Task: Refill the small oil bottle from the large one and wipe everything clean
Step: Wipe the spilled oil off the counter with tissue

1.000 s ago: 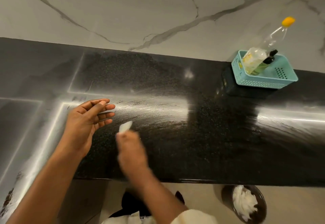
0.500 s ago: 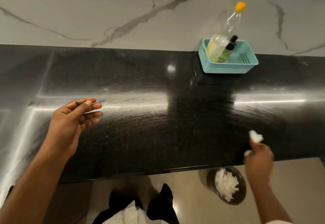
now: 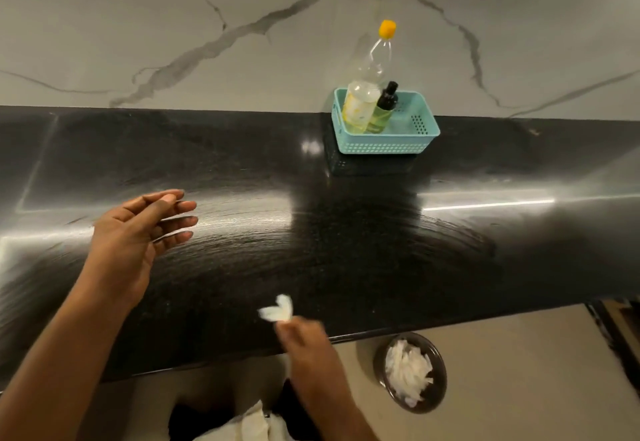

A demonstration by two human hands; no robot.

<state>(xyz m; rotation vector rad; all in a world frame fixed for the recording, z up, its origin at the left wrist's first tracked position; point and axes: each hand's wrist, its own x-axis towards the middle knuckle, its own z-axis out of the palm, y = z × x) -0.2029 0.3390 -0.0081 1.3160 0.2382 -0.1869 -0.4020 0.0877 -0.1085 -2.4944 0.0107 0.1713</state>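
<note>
Black counter [image 3: 346,260], final wiping: right hand [image 3: 304,340] pinches a tissue [image 3: 278,310] at the near edge, left hand [image 3: 135,232] open, empty; next, likely into the bin [image 3: 439,395].

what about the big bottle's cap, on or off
On: the orange cap sits atop the large bottle in the teal basket.

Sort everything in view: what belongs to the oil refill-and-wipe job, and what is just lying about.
Job: large oil bottle; small oil bottle; tissue wad, pinched by the right hand; streaked black counter; floor bin of white tissues, probably wiping waste.
Just there: teal basket holding both bottles; marble wall; left hand, open over the counter.
</note>
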